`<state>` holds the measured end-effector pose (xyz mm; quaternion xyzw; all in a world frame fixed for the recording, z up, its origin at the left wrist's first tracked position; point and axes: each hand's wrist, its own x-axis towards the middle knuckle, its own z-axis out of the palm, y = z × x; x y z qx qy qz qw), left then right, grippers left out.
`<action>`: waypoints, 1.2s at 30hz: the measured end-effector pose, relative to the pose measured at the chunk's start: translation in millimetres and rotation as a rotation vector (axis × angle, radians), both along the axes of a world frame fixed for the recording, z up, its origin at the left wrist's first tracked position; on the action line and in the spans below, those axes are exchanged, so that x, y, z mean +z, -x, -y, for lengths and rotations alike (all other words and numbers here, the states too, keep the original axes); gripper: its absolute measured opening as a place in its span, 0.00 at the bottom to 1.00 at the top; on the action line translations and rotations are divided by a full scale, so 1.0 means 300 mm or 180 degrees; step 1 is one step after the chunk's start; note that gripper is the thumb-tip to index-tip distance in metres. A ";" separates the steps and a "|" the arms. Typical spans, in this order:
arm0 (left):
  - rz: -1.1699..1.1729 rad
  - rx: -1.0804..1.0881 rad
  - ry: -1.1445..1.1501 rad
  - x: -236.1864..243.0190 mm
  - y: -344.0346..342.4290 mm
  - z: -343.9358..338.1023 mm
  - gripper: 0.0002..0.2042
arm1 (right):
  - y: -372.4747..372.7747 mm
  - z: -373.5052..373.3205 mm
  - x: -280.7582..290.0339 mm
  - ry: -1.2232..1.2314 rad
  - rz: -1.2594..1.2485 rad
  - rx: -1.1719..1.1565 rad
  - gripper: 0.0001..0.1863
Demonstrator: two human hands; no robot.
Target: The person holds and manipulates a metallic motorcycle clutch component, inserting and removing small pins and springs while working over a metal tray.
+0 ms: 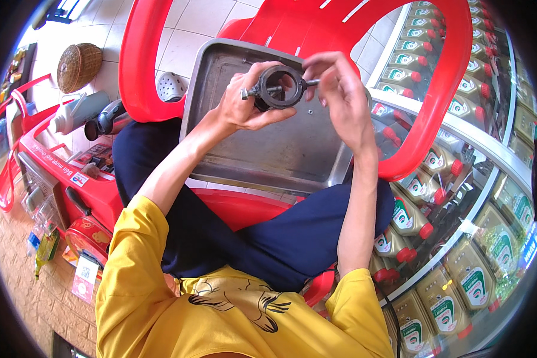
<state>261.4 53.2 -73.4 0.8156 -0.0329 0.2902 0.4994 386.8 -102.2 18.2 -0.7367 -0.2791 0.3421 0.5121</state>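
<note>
My left hand (244, 98) grips a dark metal ring clamp (282, 87) from its left side, thumb below and fingers behind it. Bolts stick out on both sides of the ring, and one bolt (249, 93) at the left shows a hex head. My right hand (340, 89) is at the clamp's right side, its slightly blurred fingers curved apart around the end of the right-hand bolt (312, 82). Whether a fingertip touches that bolt I cannot tell. Beneath both hands, a worn grey metal tray (262, 158) lies on a red plastic chair (298, 27).
On the right stands a glass case (483, 134) with rows of gold bottles with red caps. At the left are a wicker basket (79, 67), a grey-blue container (83, 111) and a red table (71, 173) holding small items. A grey clog (171, 87) sits beside the chair.
</note>
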 end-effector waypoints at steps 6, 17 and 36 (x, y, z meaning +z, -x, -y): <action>-0.0054 -0.0052 0.0132 0.004 0.000 -0.006 0.35 | -0.013 0.013 0.004 0.0129 -0.0358 -0.0021 0.14; -0.0019 -0.0083 -0.0062 0.013 -0.004 0.000 0.34 | 0.024 -0.015 0.023 -0.0232 -0.0564 -0.0547 0.11; -0.0197 -0.0098 0.0051 0.009 0.006 0.002 0.34 | -0.027 0.030 -0.012 0.0445 -0.0113 0.0039 0.09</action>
